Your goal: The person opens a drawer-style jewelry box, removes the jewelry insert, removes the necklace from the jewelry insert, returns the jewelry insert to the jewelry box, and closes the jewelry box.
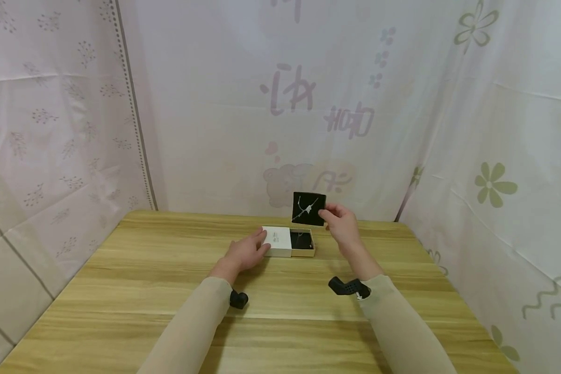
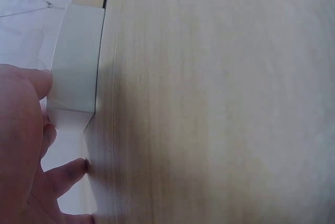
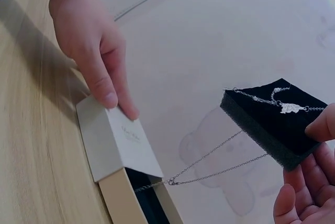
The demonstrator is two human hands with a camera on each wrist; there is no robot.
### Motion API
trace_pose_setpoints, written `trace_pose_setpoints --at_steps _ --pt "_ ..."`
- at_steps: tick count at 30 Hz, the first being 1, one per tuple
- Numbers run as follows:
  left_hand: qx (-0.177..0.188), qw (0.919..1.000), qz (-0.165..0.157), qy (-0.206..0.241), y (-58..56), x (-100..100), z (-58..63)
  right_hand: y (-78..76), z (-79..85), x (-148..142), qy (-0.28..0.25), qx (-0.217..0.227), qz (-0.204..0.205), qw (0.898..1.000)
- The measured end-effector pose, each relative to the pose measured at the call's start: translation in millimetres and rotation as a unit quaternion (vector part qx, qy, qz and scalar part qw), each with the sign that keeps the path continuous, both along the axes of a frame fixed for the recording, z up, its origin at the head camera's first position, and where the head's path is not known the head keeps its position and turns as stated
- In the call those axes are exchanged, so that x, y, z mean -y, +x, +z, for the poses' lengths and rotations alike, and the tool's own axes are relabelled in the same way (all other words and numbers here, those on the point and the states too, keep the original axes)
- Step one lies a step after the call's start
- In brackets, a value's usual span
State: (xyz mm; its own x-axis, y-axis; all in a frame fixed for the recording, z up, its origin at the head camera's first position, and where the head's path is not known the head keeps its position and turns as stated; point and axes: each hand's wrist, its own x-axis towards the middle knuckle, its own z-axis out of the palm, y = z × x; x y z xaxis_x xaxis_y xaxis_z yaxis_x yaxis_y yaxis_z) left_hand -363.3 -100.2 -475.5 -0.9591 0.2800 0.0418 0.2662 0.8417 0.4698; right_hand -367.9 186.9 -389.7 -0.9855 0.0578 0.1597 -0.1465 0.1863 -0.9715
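My right hand (image 1: 343, 226) pinches a square black foam jewelry pad (image 3: 277, 122), raised above the table, between thumb and fingers. Across the pad's face lies a silver necklace (image 3: 290, 108) with a small sparkling pendant. From the pad's lower edge, two strands of chain (image 3: 225, 171) run taut to a small ring and down into the cardboard drawer (image 1: 310, 253). This drawer juts rightward from a white box sleeve (image 1: 280, 244) with small printed lettering; its inside is black. My left hand (image 1: 246, 253) presses the sleeve's left end with thumb and forefinger, its other fingers reaching toward the table.
The box lies on a wood-grain table (image 1: 280, 322), toward its far edge. A pale printed curtain (image 1: 215, 130) hangs behind and at both sides. Black wrist cameras (image 1: 350, 287) sit at both sleeve cuffs.
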Motion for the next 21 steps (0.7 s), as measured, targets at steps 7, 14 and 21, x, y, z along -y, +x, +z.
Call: trace_pose_setpoints --at_steps 7,14,21 --pt "0.002 1.0000 -0.002 0.000 -0.2 0 0.4 4.4 8.1 4 -0.004 -0.007 0.002 1.000" --pt "0.006 1.0000 -0.002 0.002 -2.3 0 0.7 9.2 15.3 10 -0.014 -0.009 0.013 1.000" --pt "0.009 0.9999 -0.003 -0.003 -4.4 1 0.8 11.9 18.8 14 -0.016 -0.023 0.028 0.999"
